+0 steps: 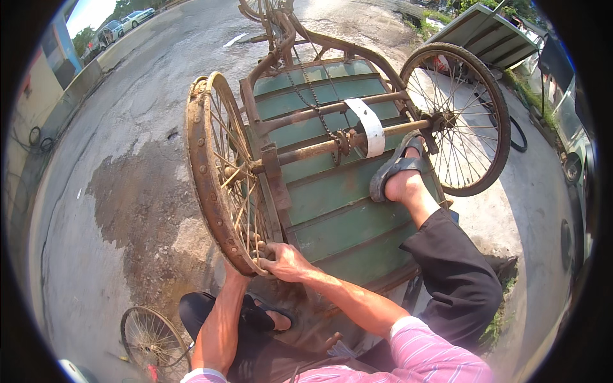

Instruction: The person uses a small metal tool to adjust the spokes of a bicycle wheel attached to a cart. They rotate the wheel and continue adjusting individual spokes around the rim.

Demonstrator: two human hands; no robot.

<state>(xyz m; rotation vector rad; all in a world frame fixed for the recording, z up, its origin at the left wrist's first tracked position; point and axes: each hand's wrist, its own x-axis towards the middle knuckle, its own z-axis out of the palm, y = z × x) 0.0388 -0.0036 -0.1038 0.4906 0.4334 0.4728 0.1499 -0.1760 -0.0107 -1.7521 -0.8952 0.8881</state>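
Note:
A rusty spoked wheel [214, 185] without a tyre stands at the left of an overturned cargo tricycle. My left hand [235, 274] comes up behind the lower rim, largely hidden by it; some fingertips show among the spokes, curled round the rim. From the right, my right hand [287, 262] is closed on the rim's inner edge, thumb and fingers bent. Whether a small part is pinched there I cannot make out. The tricycle's green slatted bed [338, 217] lies underside up, crossed by a rusty axle [319, 150] with a chain [309, 99].
A tyred wheel [457, 120] sits at the axle's right end. My sandalled foot [400, 169] rests on the green bed. A loose wheel [152, 341] lies at lower left. Dark, stained ground [137, 204] spreads left of the tricycle. A tilted metal frame [483, 35] stands far right.

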